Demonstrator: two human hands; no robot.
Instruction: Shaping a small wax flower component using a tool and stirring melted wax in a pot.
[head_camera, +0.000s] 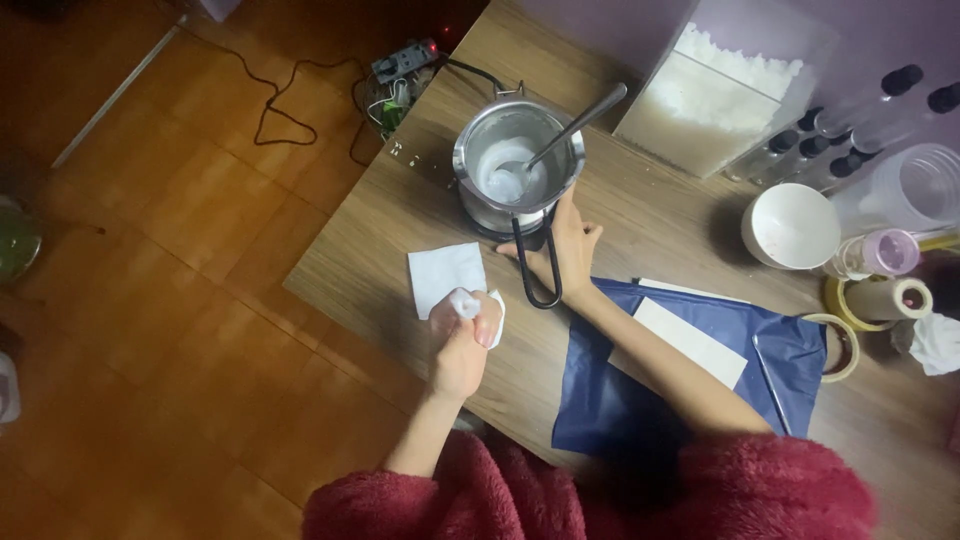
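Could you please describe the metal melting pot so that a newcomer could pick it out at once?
On the wooden table, left of the clear bin of white flakes, stands the steel pot. The right hand rests by its black loop handle. It alone holds a spoon in white melt.

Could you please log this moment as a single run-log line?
left hand: grips crumpled white tissue | right hand: on steel melting pot handle | metal spoon: in pot | wooden table

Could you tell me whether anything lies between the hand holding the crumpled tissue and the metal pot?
Nothing visible blocks it. The left hand grips the crumpled tissue, a flat white tissue lies beside it on the wooden table, and the right hand already rests at the metal pot's black handle.
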